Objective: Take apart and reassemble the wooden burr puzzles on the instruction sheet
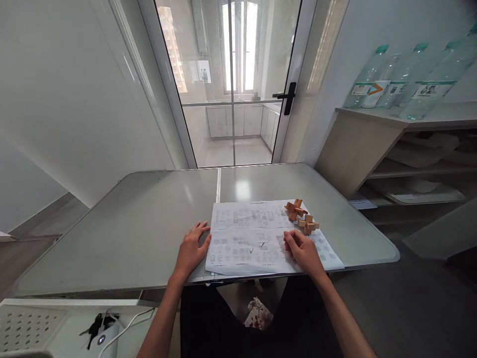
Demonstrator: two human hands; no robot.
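A white printed sheet (242,238) with rows of small diagrams lies near the table's front edge, creased across its middle. My left hand (193,248) rests open and flat on the table, its fingers touching the sheet's left edge. On the right part of the sheet, my right hand (301,248) has its fingers curled and pressed together. Whatever is between those fingertips, if anything, is hidden. Just beyond that hand sits a light wooden interlocking puzzle (308,224). A darker, reddish-brown wooden puzzle (295,209) stands right behind it, at the sheet's far right corner.
The grey table (167,209) has a seam down its middle. To the right, a shelf unit (357,144) carries several clear plastic bottles (400,79). A glass door (231,89) stands behind the table. At lower left, a white tray (70,328) holds a white device (106,343) with a cable.
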